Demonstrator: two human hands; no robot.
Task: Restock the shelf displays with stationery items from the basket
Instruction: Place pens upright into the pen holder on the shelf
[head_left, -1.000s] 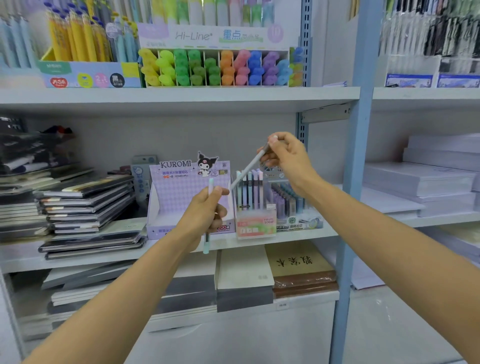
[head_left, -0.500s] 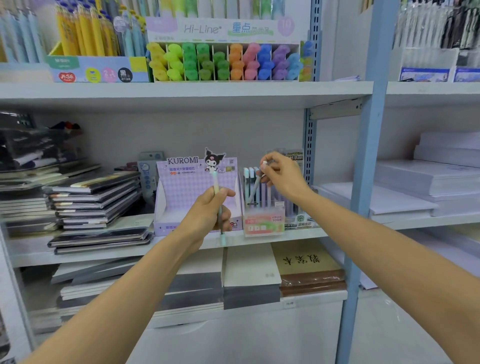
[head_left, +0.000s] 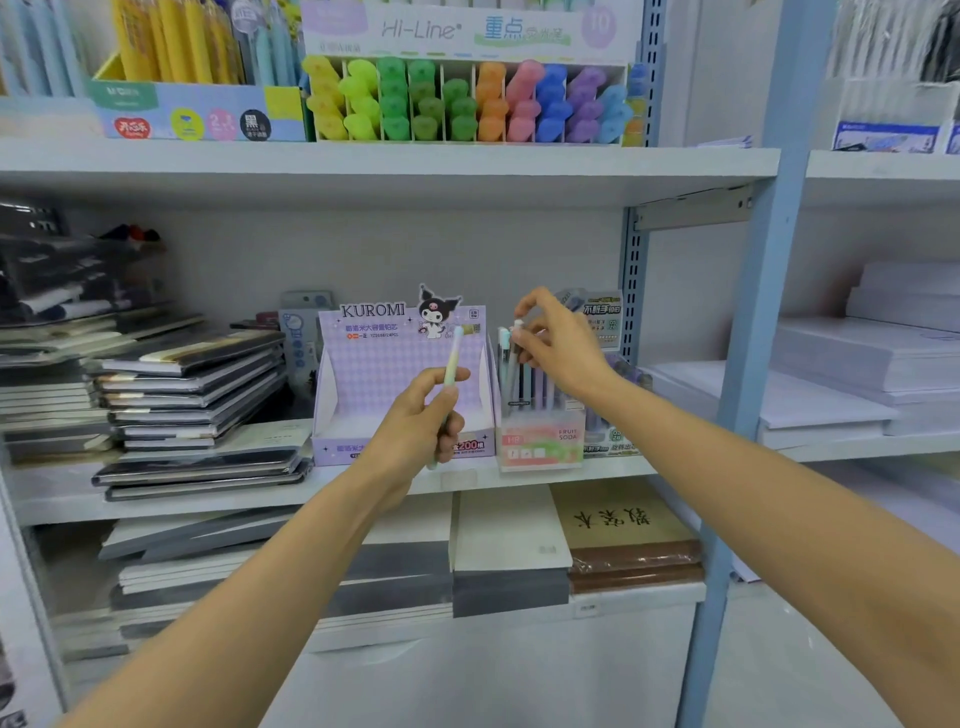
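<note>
Two pens live. Right hand grip pinches white pen top in Fruit Soda display box, 3 o'clock of Kuromi box. Press straight down, upright. Left hand grip wraps pastel pen, next.

Pastel green pen upright before Kuromi box; white pen upright in Fruit Soda display

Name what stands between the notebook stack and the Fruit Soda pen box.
The purple Kuromi display box and, behind its left edge, a bluish pack; shown in head view.
</note>
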